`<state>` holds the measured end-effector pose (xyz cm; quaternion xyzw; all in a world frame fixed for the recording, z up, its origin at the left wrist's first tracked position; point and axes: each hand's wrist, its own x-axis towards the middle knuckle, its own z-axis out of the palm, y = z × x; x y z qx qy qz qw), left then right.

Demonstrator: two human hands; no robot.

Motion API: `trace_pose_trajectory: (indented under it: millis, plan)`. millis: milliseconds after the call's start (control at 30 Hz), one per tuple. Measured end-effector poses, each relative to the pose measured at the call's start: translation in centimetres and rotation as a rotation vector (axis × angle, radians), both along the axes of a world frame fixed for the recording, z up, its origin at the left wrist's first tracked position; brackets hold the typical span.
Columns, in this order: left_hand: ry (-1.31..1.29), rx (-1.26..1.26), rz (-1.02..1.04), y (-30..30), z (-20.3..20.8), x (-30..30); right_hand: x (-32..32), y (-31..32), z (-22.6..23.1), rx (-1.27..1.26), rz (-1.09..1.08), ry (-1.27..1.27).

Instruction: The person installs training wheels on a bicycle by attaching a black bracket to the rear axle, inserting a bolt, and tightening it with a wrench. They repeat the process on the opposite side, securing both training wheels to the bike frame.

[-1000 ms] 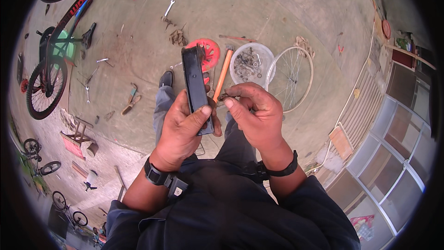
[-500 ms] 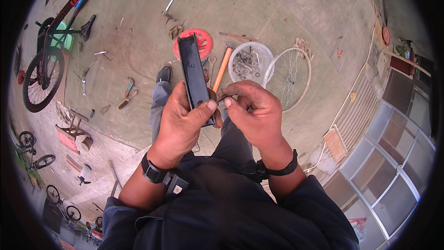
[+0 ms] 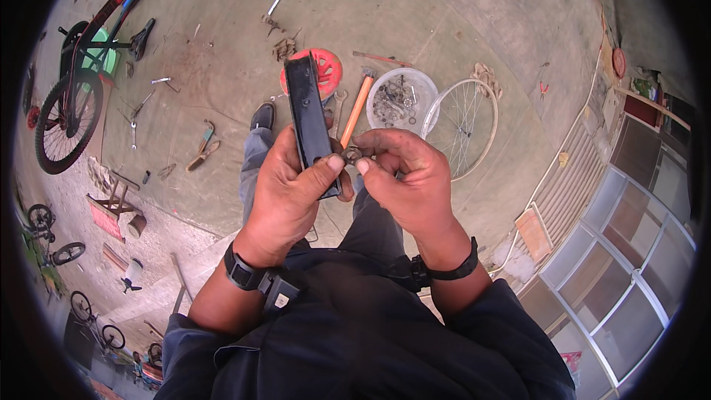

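Observation:
My left hand (image 3: 285, 196) is closed round the lower end of a long black metal channel (image 3: 310, 107), which points away from me at a slight tilt, its hollow side up. Just right of that end, my right hand (image 3: 415, 181) pinches a small, dark, ring-like metal piece (image 3: 352, 153), perhaps a nut, between thumb and forefinger. The left fingertips come close to the piece; whether they touch it I cannot tell. Beyond my hands, a red round plastic stool top (image 3: 332, 67) lies partly behind the channel, with an orange-handled hammer (image 3: 358, 112) beside it.
A translucent tub (image 3: 374, 89) of small metal parts stands on the floor, with a spoked bicycle wheel (image 3: 492, 130) against its right side. Pliers (image 3: 205, 137), a spanner (image 3: 277, 2) and other tools are scattered about. At far left is a black-and-red bicycle (image 3: 85, 59); glazed panels (image 3: 629, 281) stand at right.
The small metal piece has turned between my fingers and now shows more of its round shape. My left thumb has shifted slightly on the channel. Both hands keep their holds.

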<state>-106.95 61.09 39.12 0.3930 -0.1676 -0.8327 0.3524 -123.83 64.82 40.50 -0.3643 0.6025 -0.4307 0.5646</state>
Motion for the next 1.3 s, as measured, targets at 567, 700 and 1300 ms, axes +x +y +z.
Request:
trace_pose_trajectory:
  millis: [567, 700, 1300]
  plan:
    - [0.030, 0.000, 0.017, 0.3, 0.3, 0.3, -0.5, -0.3, 0.9, 0.138, 0.086, -0.321]
    - [0.019, 0.010, 0.016, 0.6, 0.3, 0.3, 0.2, -0.2, 0.5, 0.025, 0.093, -0.281]
    - [0.038, -0.013, 0.007, 1.2, 0.4, 1.2, 0.8, 0.8, 0.5, -0.049, 0.151, -0.058]
